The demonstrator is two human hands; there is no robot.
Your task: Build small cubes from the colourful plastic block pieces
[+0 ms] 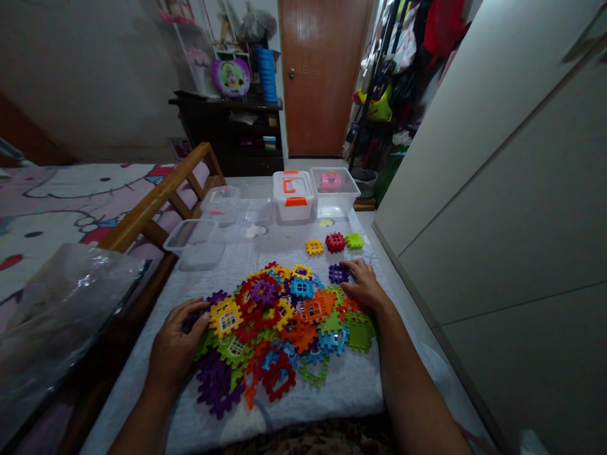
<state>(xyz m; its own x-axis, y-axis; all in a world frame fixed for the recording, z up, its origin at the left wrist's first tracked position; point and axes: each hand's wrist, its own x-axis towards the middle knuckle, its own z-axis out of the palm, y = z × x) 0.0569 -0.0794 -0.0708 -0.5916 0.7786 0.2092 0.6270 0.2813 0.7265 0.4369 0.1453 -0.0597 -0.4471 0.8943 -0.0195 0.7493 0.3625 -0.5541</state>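
Note:
A heap of colourful interlocking plastic building pieces [284,322] lies on the cloth-covered table [332,404]; several have window grids or toothed edges. My right hand [364,281] grips a dark purple window block [337,273] between thumb and fingers, at the heap's far right edge. Just beyond it sit a yellow block [313,247], a red block [335,242] and a lime green block [354,241]. At the heap's left side, my left hand [176,338] is curled, with something dark partly hidden inside its fingers. Its fingertips are beside a yellow window piece [226,318].
A lidded clear box with orange latches [293,196] and an open clear box [336,196] stand at the table's far end. Clear plastic trays [194,243] lie far left. A wooden bed rail [156,196] borders the left, a white cabinet [497,189] the right.

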